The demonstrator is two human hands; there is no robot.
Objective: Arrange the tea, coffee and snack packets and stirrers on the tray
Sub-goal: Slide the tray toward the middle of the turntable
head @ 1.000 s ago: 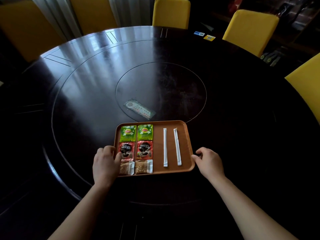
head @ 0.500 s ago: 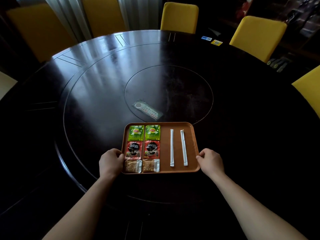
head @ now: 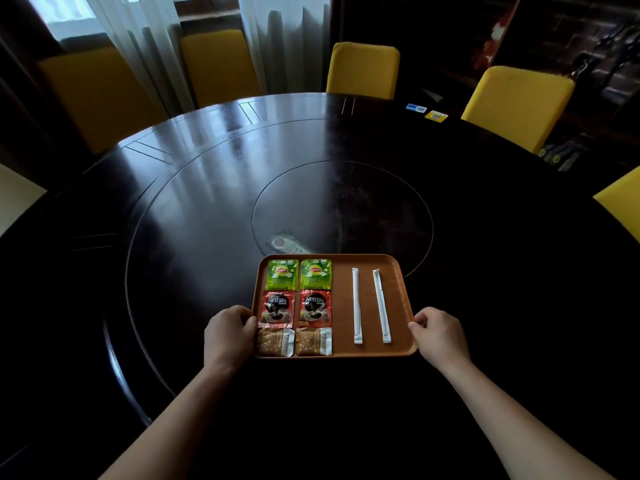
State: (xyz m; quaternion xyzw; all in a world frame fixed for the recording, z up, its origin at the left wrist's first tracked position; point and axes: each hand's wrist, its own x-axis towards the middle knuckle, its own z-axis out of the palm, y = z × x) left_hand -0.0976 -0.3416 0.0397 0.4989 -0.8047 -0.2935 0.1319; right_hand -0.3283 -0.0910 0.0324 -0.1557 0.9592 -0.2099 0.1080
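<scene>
An orange-brown tray (head: pixel 341 306) lies on the dark round table in front of me. On its left half sit two green tea packets (head: pixel 299 274), two red coffee packets (head: pixel 296 308) below them, and two tan snack packets (head: pixel 294 341) nearest me. Two white wrapped stirrers (head: pixel 357 305) (head: pixel 382 305) lie lengthwise on its right half. My left hand (head: pixel 228 332) grips the tray's left rim. My right hand (head: pixel 438 332) grips the right rim.
A clear plastic packet (head: pixel 285 244) lies just beyond the tray on the table's inner disc. A blue card (head: pixel 415 108) and a yellow card (head: pixel 436 116) sit at the far right edge. Yellow chairs (head: pixel 362 69) ring the table.
Both hands have closed onto the tray's side rims. The tray sits slightly further from me, now covering part of the clear packet. The view has tilted up.
</scene>
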